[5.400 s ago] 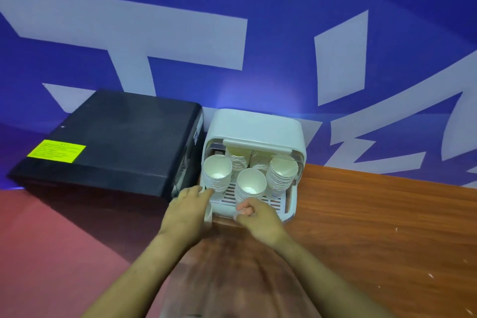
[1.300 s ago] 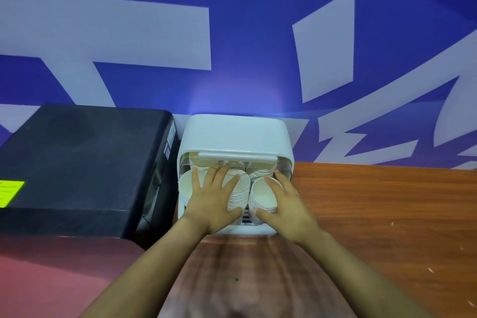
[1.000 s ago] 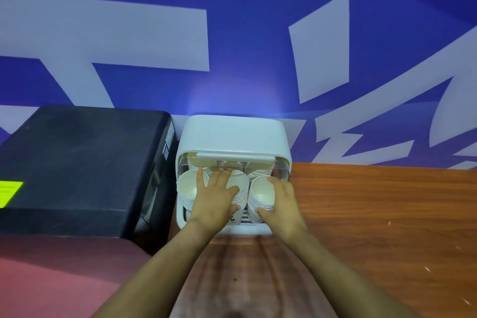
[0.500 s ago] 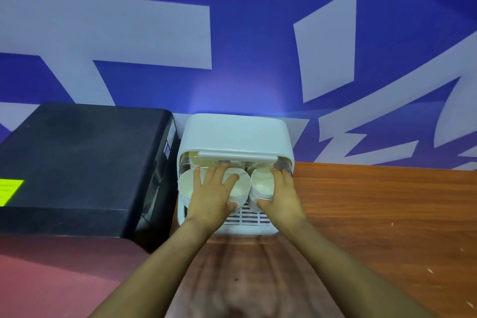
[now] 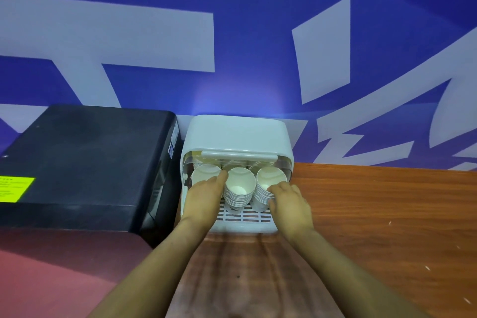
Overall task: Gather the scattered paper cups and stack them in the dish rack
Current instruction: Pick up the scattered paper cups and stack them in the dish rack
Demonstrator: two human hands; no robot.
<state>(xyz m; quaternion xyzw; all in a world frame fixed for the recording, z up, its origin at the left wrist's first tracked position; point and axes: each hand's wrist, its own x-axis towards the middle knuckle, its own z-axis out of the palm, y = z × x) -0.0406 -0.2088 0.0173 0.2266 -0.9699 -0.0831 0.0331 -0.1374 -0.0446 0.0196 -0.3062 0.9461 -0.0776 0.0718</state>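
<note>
At nine o'clock I see a black box (image 5: 85, 162) with one yellow label (image 5: 14, 188). Beside it, at centre, one white dish rack (image 5: 237, 134) sits on the wooden table (image 5: 374, 214), holding three front stacks of paper cups: left stack (image 5: 204, 175), middle stack (image 5: 238, 188), right stack (image 5: 268, 183) (more stand behind, uncountable). My left hand (image 5: 204, 199) lies flat-fingered against the left stack, holding nothing. My right hand (image 5: 289, 204) curls its fingers round the right stack. I judge the tilted stacks could topple forward if either hand lets go abruptly.
</note>
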